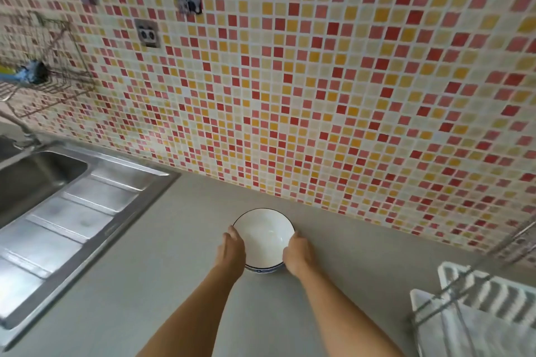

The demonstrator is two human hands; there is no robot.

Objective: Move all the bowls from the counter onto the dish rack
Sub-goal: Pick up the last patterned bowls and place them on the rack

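A white bowl with a dark blue rim and a blue pattern near its base stands upright on the grey counter, close to the tiled wall. My left hand clasps its left side and my right hand clasps its right side, fingers curled over the rim. The bowl looks empty. The dish rack, made of metal wire over a white tray, sits at the lower right edge of the view, only partly visible.
A steel sink with a ribbed drainboard fills the left side. A wire wall shelf holding a blue item hangs at upper left. A wall socket sits on the mosaic tiles.
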